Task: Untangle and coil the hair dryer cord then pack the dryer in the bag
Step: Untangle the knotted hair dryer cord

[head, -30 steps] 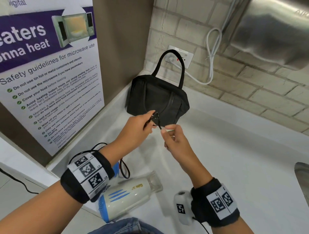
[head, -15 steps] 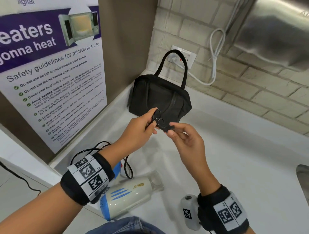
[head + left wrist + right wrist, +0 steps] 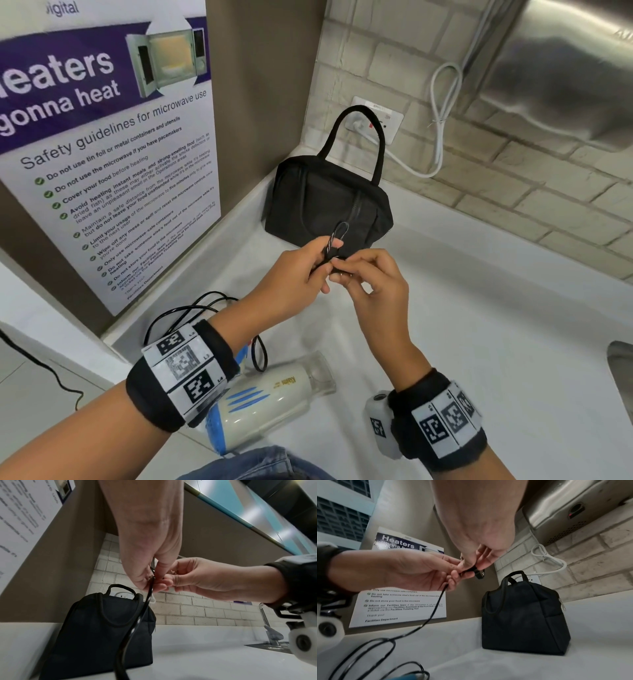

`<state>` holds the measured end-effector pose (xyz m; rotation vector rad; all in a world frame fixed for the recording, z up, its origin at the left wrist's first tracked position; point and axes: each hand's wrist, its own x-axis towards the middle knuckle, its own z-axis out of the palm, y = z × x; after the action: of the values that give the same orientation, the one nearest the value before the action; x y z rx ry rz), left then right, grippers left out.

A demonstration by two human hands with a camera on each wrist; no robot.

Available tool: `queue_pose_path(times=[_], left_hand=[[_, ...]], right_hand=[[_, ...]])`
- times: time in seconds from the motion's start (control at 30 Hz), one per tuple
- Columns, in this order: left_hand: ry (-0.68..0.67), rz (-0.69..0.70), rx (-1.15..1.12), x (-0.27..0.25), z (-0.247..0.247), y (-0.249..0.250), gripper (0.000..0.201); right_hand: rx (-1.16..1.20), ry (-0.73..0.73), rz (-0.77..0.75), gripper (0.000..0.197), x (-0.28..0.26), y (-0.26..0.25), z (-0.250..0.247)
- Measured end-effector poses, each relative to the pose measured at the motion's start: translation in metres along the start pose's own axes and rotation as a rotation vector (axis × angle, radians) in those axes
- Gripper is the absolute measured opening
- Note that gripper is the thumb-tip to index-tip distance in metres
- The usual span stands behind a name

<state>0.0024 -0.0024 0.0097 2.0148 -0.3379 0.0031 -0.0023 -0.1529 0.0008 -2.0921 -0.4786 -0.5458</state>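
Since the earlier frame, both hands are closing together over the cord (image 3: 337,236), its small loop now sticking up above the left hand (image 3: 294,274), whose fingertips are pinching it; the right hand (image 3: 371,277) is pinching alongside, touching. Thin, limp and light, it is looking springy, best gripped near the twist, while the hair dryer (image 3: 270,401) is lying on the counter (image 3: 479,308) near the wrists, the bag (image 3: 325,198) standing just beyond.

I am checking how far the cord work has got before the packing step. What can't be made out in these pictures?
- Cord where both hands pinch it: the left hand and right hand cover it in every view, so any knot or plug is hidden.
- Hair dryer rear and handle: behind the left wristband in the head view.
- Bag zipper: too dark to tell whether it is open.
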Motion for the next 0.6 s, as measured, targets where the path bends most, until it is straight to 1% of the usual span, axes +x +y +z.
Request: queue_pose_path(times=[0.07, 0.13, 0.2, 0.23, 0.27, 0.33, 0.37, 0.43, 0.5, 0.53, 0.6], left_hand=[[0.026, -0.016, -0.01, 0.001, -0.002, -0.002, 0.034], [0.061, -0.031, -0.022, 0.002, -0.004, -0.005, 0.029], [0.064, -0.035, -0.014, 0.002, -0.006, -0.007, 0.022], [0.052, -0.036, -0.008, 0.001, -0.006, -0.006, 0.019], [0.039, -0.034, -0.004, 0.001, -0.006, -0.006, 0.017], [0.02, -0.023, -0.002, 0.001, -0.006, -0.005, 0.014], [0.015, -0.016, -0.001, 0.001, -0.006, -0.005, 0.013], [0.008, -0.02, 0.001, 0.002, -0.006, -0.005, 0.011], [-0.006, -0.035, -0.004, 0.003, -0.006, -0.006, 0.01], [-0.019, -0.038, -0.007, 0.003, -0.007, -0.006, 0.01], [-0.048, -0.041, -0.017, 0.003, -0.007, -0.005, 0.011]], right_hand=[[0.095, -0.042, 0.116, 0.021, 0.001, -0.004, -0.002], [0.166, -0.095, 0.199, 0.022, 0.0, -0.006, -0.003], [0.244, -0.105, 0.282, 0.022, 0.0, -0.007, -0.005], [0.311, -0.106, 0.348, 0.023, 0.0, -0.008, -0.006], [0.387, -0.12, 0.425, 0.027, 0.001, -0.008, -0.008], [0.515, -0.189, 0.574, 0.042, 0.003, -0.006, -0.011], [0.543, -0.219, 0.611, 0.044, 0.004, -0.005, -0.011], [0.544, -0.221, 0.608, 0.037, 0.006, -0.003, -0.012], [0.564, -0.17, 0.599, 0.028, 0.006, -0.004, -0.012], [0.574, -0.16, 0.598, 0.026, 0.006, -0.004, -0.012], [0.577, -0.186, 0.589, 0.026, 0.007, -0.002, -0.013]])
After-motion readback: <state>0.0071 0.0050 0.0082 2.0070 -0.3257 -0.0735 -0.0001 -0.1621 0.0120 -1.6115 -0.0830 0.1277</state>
